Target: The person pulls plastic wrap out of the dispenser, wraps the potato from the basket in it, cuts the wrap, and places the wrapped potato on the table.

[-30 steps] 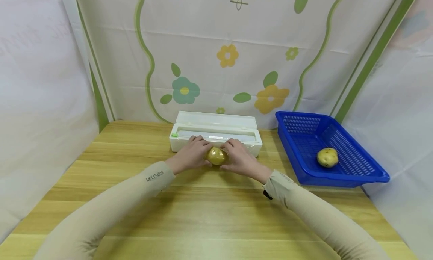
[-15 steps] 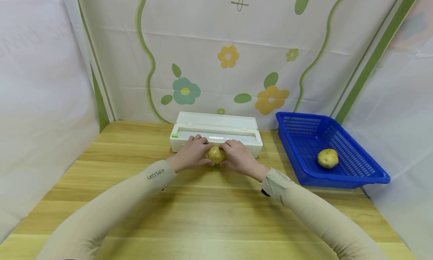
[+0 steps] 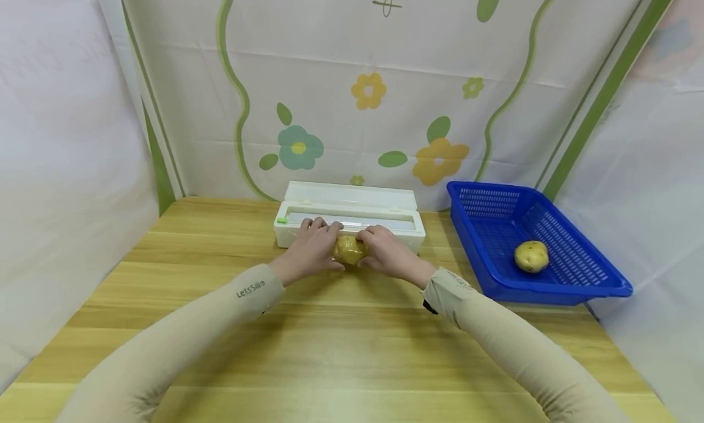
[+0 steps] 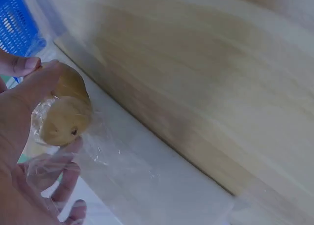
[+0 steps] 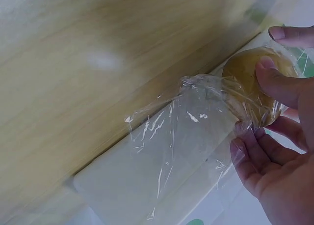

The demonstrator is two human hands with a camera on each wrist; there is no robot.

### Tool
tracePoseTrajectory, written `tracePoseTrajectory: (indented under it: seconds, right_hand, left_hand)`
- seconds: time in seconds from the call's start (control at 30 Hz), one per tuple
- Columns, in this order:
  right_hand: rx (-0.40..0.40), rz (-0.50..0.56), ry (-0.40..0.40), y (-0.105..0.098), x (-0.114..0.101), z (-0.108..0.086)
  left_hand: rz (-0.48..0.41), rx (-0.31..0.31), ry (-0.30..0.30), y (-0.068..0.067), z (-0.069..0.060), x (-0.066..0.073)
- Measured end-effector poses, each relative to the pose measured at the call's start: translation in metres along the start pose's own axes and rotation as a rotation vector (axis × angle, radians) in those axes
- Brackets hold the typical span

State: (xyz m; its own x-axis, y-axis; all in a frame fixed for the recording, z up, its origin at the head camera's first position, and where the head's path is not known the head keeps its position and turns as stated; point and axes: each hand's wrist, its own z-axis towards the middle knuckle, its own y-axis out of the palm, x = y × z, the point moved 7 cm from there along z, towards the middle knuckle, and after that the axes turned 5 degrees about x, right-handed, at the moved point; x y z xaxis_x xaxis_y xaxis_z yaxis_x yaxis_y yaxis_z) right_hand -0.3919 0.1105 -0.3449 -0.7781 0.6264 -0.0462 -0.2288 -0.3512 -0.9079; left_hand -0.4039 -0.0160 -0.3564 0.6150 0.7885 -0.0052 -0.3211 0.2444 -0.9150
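Observation:
A potato (image 3: 349,250) wrapped in clear plastic film is held between both hands, in front of a white film box. My left hand (image 3: 313,250) grips its left side; in the left wrist view the thumb lies on the potato (image 4: 66,114) and the fingers reach under it. From the right, my right hand (image 3: 392,256) holds it, thumb pressed on top and fingers curled at the film. Loose plastic film (image 5: 164,129) trails from the potato over the box in the right wrist view. The potato's far side is hidden.
The white film box (image 3: 283,235) stands behind the hands with its lid (image 3: 352,195) raised. To the right, a blue basket (image 3: 478,252) holds an unwrapped potato (image 3: 531,256). A flowered cloth (image 3: 330,62) hangs behind the wooden table (image 3: 330,349).
The wrapped potato has turned slightly between the hands, and creases in its film now show more. The left fingers have shifted a little farther up from it. The basket has stayed in place.

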Motion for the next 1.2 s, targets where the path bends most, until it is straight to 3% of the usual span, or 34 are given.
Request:
tracePoseTrajectory:
  seconds: [0.23, 0.67, 0.97, 1.2]
  right_hand:
    - [-0.003, 0.032, 0.002, 0.002, 0.004, 0.0]
    - [-0.041, 0.059, 0.027, 0.006, 0.007, 0.0]
    - [-0.066, -0.036, 0.037, 0.017, 0.004, -0.004]
    - [-0.068, 0.006, 0.06, 0.014, 0.005, -0.003]
  left_hand:
    - [-0.05, 0.039, 0.0, -0.003, 0.0, -0.002]
    - [-0.143, 0.092, 0.084, -0.005, -0.002, -0.004]
    - [0.072, 0.113, 0.194, -0.001, -0.005, 0.004]
    - [0.076, 0.134, 0.223, 0.0, -0.006, 0.004]
